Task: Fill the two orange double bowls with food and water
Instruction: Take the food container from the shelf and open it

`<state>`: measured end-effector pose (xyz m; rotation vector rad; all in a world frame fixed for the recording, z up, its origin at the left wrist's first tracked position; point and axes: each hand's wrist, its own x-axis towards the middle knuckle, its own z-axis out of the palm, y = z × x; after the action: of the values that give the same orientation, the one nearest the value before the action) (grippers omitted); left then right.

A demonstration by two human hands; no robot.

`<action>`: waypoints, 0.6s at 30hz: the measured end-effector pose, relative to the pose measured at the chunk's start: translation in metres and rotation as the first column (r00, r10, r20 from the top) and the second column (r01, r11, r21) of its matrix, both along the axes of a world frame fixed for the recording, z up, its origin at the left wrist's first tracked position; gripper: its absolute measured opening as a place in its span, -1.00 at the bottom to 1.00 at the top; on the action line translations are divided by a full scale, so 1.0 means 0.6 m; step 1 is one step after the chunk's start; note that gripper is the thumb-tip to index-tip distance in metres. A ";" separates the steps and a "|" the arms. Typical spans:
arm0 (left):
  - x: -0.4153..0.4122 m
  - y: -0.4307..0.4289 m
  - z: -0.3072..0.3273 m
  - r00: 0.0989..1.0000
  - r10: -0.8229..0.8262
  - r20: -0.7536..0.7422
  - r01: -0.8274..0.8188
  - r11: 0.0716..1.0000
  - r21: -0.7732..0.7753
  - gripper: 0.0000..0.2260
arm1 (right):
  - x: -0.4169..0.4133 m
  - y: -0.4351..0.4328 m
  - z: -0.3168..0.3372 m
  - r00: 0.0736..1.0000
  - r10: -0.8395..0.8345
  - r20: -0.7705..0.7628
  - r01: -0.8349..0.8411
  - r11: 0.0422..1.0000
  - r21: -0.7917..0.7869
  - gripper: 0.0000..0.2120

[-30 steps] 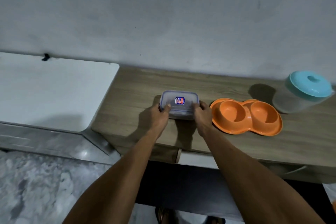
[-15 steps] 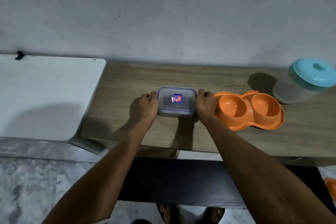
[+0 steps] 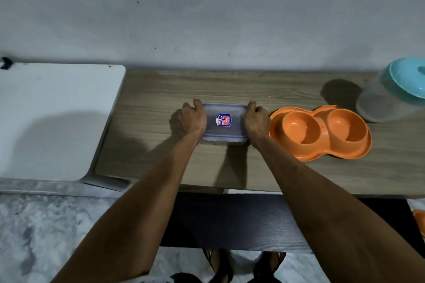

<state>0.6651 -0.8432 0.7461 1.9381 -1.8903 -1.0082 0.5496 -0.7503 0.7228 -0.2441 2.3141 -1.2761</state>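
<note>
Head view, looking down at your 2 bare arms reaching onto the wooden table (image 3: 264, 167). Landmark: the clear plastic container (image 3: 224, 124) with a blue-rimmed lid and a small sticker on top, sitting flat on the table roughly mid-frame. Your left hand (image 3: 194, 119) is clamped on the container's left short side, fingers curled over the far corner. Your right hand (image 3: 256, 122) is clamped on its right short side the same way. Both hands wrap the container; lid looks seated, can't tell whether any latch is undone.

Just right of the container, almost touching your right hand, sits 1 orange double bowl (image 3: 320, 132), flat on the table, both cups empty. Further right of the container, past the bowl and close to the wall, a translucent jug (image 3: 381, 105) with a teal lid (image 3: 408, 80), partly cut by the frame edge. Contents not readable.

Well left of the container, a white board (image 3: 53, 117) butts against the table's left end. Below and far right of the container, down at floor level, an orange edge (image 3: 419, 220) shows at the frame border; can't tell what it is.
</note>
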 end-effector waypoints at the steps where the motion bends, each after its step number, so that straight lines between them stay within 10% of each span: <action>1: -0.001 0.002 0.007 1.000 -0.003 -0.022 0.003 1.000 0.021 -0.46 | 0.001 0.001 0.003 0.999 0.010 -0.035 -0.010 1.000 0.004 -0.50; 11: 0.003 0.019 0.031 0.989 0.106 -0.103 -0.110 0.993 -0.035 -0.59 | 0.005 0.005 0.006 0.986 0.050 -0.160 -0.040 0.997 0.065 -0.57; 18: 0.050 0.056 -0.002 0.816 0.294 -0.497 -0.235 0.955 0.179 -0.63 | -0.019 -0.033 0.056 0.822 0.362 -0.440 -0.238 0.920 0.312 -0.70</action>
<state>0.6953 -0.8099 0.7451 1.6859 -1.2496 -1.3930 0.5380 -0.7700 0.7565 -0.9078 2.6767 -0.8193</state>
